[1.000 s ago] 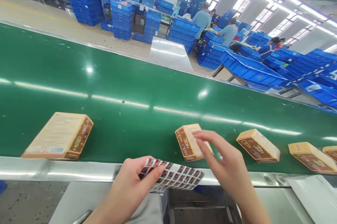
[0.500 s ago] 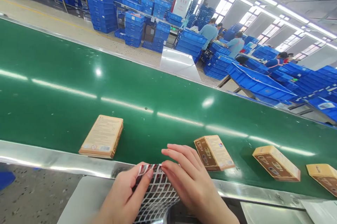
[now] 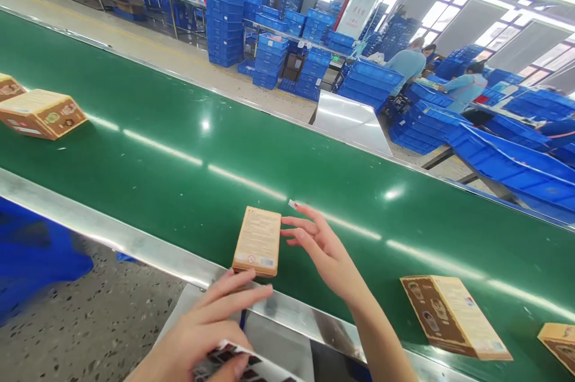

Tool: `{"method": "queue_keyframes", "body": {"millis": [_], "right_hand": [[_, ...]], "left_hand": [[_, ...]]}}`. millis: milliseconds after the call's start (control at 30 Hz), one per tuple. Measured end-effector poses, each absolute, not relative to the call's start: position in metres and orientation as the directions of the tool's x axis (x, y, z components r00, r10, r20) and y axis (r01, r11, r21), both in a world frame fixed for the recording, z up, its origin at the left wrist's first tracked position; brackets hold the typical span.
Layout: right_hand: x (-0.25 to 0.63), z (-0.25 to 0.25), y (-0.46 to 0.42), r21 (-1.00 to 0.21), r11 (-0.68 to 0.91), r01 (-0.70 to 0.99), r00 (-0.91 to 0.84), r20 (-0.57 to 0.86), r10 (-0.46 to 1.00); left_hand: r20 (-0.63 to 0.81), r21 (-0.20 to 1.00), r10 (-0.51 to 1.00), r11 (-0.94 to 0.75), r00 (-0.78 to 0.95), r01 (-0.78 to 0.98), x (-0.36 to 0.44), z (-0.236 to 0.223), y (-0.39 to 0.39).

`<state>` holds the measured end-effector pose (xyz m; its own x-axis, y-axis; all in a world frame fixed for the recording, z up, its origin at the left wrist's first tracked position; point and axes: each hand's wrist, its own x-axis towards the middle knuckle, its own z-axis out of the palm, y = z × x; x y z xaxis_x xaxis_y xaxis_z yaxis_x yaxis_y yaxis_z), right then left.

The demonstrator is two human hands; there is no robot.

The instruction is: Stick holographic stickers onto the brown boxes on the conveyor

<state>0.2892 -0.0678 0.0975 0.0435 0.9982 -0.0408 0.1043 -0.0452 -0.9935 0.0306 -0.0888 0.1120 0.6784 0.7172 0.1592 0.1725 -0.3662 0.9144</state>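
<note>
My left hand pinches a sheet of small dark stickers in a pale lattice at the bottom, its thumb on top. Its stretched fingers reach to the lower edge of a flat tan printed box, which lies on the green conveyor belt. At the box's right side is my right hand, fingers apart. A tiny whitish sticker clings to the tip of one of its fingers. Whether the fingers touch the box is hard to tell. Much of the sheet is hidden by the left hand and the frame edge.
More brown and tan boxes lie on the belt, at the right and the far left. A metal rail runs along the near side. Beyond the belt stand stacked blue crates and several people at work.
My right hand has left the sticker sheet and moved up beside the flat box, a small sticker on its fingertip. The left hand has shifted down-left with the sheet. The view has turned left.
</note>
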Motion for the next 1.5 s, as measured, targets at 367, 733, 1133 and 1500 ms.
{"method": "queue_keyframes", "body": {"millis": [367,733,1133,1500], "right_hand": [[0.281,0.104,-0.064,-0.979,-0.189,0.081,0.258,-0.162,0.952],[0.284,0.102,-0.084,-0.968,-0.244,0.063,0.39,-0.202,0.899],[0.284,0.101,-0.097,-0.791,-0.312,0.525,0.627,0.111,0.771],[0.349,0.095,-0.138,-0.656,-0.059,0.752,0.41,0.396,0.822]], "left_hand": [[0.127,0.886,0.573,-0.432,0.81,0.167,0.058,0.074,-0.078],[0.114,0.888,0.483,-0.442,0.868,0.13,0.079,0.08,-0.085],[0.205,0.889,0.468,-0.457,0.86,0.037,0.107,0.058,-0.098],[0.138,0.989,0.582,-0.044,0.801,-0.138,0.084,0.04,-0.076]]}}
